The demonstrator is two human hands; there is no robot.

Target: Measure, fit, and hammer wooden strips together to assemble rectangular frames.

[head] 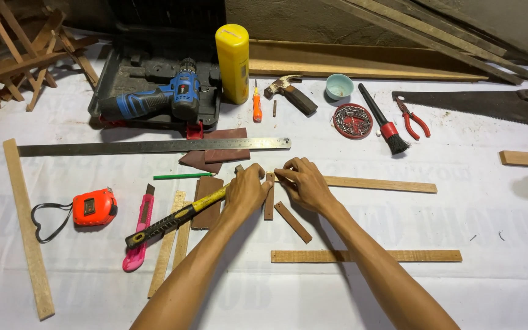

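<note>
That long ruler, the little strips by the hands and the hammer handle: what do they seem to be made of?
The long ruler looks like bare steel: grey, thin, with a dull sheen. The short strip that the left hand and right hand meet on looks like unfinished wood, matte brown with visible grain. The hammer handle looks like yellow plastic or fibreglass with a black, probably rubber, sleeve.
</note>
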